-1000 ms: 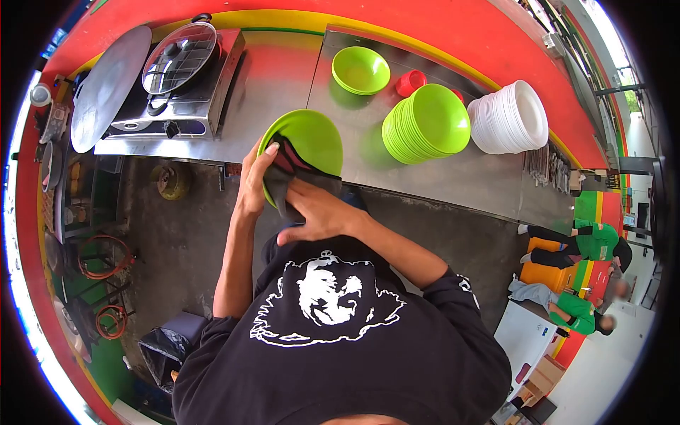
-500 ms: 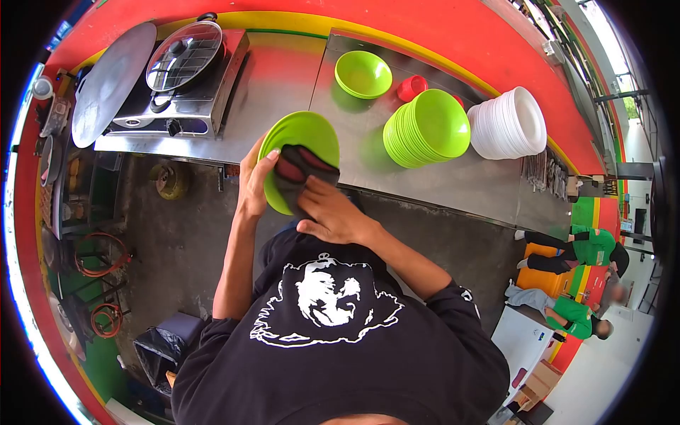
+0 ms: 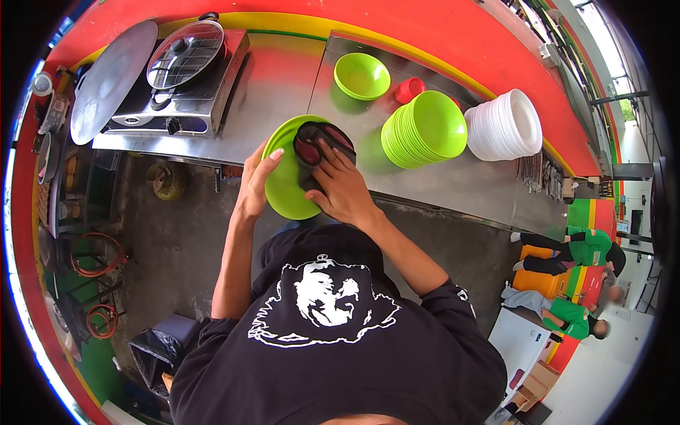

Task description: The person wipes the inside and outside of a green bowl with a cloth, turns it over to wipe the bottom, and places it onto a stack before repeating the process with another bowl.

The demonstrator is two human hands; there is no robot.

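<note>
Green plate (image 3: 287, 185) is held tilted at the near edge of the table (image 3: 453, 177), left hand (image 3: 256, 185) clasping its left rim. Right hand (image 3: 343, 190) presses a dark cloth (image 3: 320, 145) onto its upper right face, apparently bunched under the fingers.

Steel counter (image 3: 453, 177) runs across twelve o'clock against a red and yellow wall (image 3: 439, 35); grey concrete floor (image 3: 177, 241) lies below it (daylight pours in at two o'clock, beyond the wall).
</note>
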